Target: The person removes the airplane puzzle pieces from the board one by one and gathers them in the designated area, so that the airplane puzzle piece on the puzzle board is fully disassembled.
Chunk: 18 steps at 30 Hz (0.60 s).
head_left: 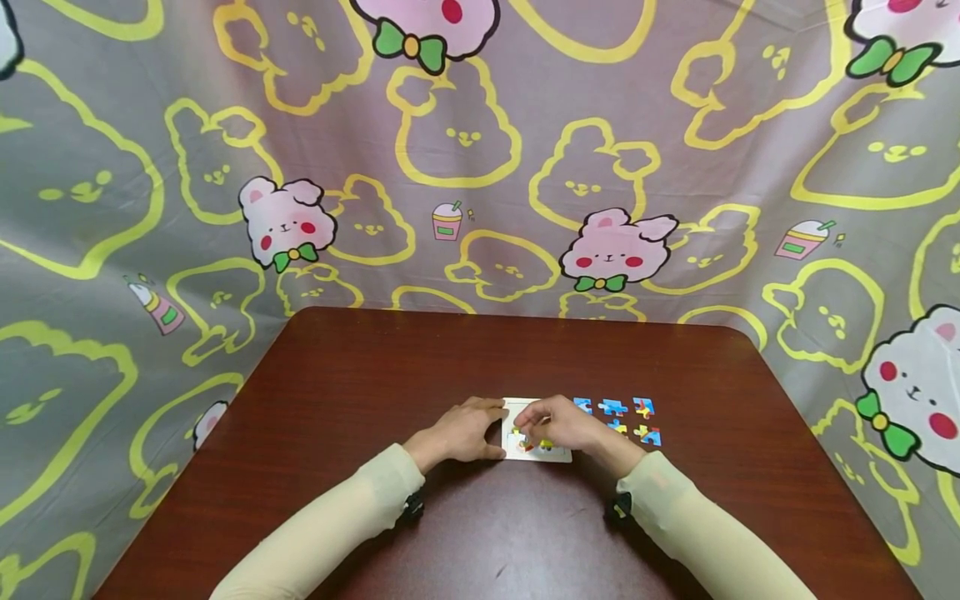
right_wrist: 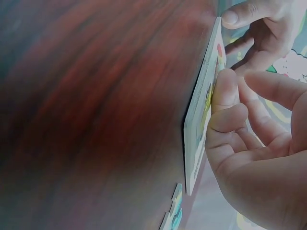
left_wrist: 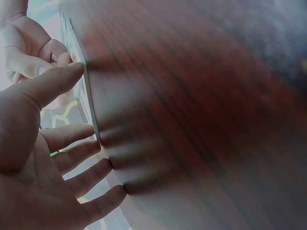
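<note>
A white puzzle board (head_left: 512, 403) lies flat on the table with colourful puzzle pieces (head_left: 546, 445) set in its lower part. My left hand (head_left: 471, 428) is at the board's left edge, thumb and fingers spread and fairly straight, the tips touching it. Over the board is my right hand (head_left: 564, 423), its fingertips low at the surface. In the right wrist view several of its fingers (right_wrist: 229, 120) are curled, with the thumb near the index finger. I cannot tell whether a small piece is hidden between them.
Several loose blue, yellow and red puzzle pieces (head_left: 612, 407) lie in rows to the right of the board, partly behind the right hand. The dark brown table (head_left: 375, 358) reaches back to a patterned cloth (head_left: 517, 200) hanging behind and at the sides.
</note>
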{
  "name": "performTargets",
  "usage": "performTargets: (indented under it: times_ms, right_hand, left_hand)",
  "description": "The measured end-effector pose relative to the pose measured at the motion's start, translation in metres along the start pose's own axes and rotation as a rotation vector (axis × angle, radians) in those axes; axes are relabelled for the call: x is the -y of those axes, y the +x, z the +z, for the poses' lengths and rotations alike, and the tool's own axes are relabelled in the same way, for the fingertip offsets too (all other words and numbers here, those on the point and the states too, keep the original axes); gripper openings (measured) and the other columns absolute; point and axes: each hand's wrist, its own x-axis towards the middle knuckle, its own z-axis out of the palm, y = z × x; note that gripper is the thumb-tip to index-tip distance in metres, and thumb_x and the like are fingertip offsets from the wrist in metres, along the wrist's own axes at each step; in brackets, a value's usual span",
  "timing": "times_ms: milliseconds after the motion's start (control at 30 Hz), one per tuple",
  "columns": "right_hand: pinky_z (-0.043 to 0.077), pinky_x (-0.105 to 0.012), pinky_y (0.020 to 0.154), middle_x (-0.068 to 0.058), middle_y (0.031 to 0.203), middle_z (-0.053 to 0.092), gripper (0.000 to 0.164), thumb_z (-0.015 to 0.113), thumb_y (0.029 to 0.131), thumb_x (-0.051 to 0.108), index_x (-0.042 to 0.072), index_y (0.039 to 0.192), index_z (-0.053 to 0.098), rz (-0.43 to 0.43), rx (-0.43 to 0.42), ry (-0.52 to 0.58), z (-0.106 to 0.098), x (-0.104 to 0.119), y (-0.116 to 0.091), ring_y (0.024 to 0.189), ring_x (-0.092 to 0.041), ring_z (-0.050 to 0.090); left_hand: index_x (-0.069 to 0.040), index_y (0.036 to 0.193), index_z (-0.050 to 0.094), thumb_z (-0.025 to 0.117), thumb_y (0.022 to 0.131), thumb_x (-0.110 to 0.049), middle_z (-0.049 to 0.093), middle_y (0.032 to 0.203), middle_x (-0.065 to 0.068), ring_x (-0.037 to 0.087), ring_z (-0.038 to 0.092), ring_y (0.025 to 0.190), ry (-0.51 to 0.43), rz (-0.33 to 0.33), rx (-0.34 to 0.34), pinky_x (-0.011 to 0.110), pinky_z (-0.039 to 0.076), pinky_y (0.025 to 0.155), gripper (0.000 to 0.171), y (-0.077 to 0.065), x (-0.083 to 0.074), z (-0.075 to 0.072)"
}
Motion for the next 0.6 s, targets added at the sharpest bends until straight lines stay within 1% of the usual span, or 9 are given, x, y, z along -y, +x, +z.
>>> performTargets:
  times_ms: [167, 267, 400, 467, 600]
  right_hand:
    - [0.049, -0.026, 0.062, -0.015, 0.092, 0.073, 0.032, 0.069, 0.078, -0.003, -0.001, 0.11, 0.073, 0.043, -0.022, 0.005, 0.0013, 0.0008, 0.0011, 0.079, -0.015, 0.07]
    - [0.048, -0.024, 0.062, -0.01, 0.088, 0.072, 0.032, 0.069, 0.079, -0.003, -0.001, 0.11, 0.073, 0.054, -0.027, 0.002, 0.0023, 0.0022, 0.0014, 0.078, -0.013, 0.07]
    - [0.045, -0.023, 0.058, -0.007, 0.083, 0.071, 0.029, 0.067, 0.081, -0.003, -0.003, 0.11, 0.073, 0.046, -0.018, 0.003, 0.0025, 0.0037, 0.0014, 0.075, -0.011, 0.069]
    - [0.044, -0.022, 0.057, -0.008, 0.083, 0.07, 0.029, 0.067, 0.081, -0.003, -0.003, 0.109, 0.073, 0.037, -0.013, -0.001, 0.0023, 0.004, 0.0013, 0.074, -0.011, 0.067]
    - [0.045, -0.023, 0.058, -0.014, 0.087, 0.07, 0.027, 0.069, 0.081, -0.002, -0.002, 0.108, 0.072, 0.019, -0.014, -0.016, 0.0022, 0.0047, 0.0015, 0.076, -0.011, 0.062]
  left_hand:
    - [-0.017, 0.143, 0.055, 0.076, 0.084, -0.044, 0.046, 0.155, 0.003, 0.025, 0.041, 0.144, 0.001, 0.001, -0.003, 0.054, 0.044, 0.108, 0.068, 0.0005, 0.0002, 0.0001]
    - [-0.017, 0.143, 0.055, 0.076, 0.084, -0.044, 0.046, 0.155, 0.003, 0.025, 0.041, 0.144, 0.0, 0.0, -0.003, 0.055, 0.044, 0.108, 0.068, 0.0, -0.0005, -0.0002]
    - [-0.016, 0.144, 0.055, 0.076, 0.085, -0.044, 0.046, 0.156, 0.003, 0.025, 0.041, 0.144, -0.005, -0.003, 0.001, 0.056, 0.043, 0.108, 0.069, -0.0003, -0.0012, -0.0005]
    - [-0.016, 0.143, 0.055, 0.076, 0.085, -0.043, 0.046, 0.156, 0.003, 0.025, 0.041, 0.144, -0.008, -0.004, 0.003, 0.057, 0.043, 0.108, 0.068, -0.0006, -0.0014, -0.0008]
    - [-0.016, 0.142, 0.056, 0.077, 0.084, -0.043, 0.047, 0.155, 0.003, 0.025, 0.042, 0.143, -0.004, -0.004, -0.001, 0.057, 0.044, 0.107, 0.068, -0.0008, -0.0014, -0.0008]
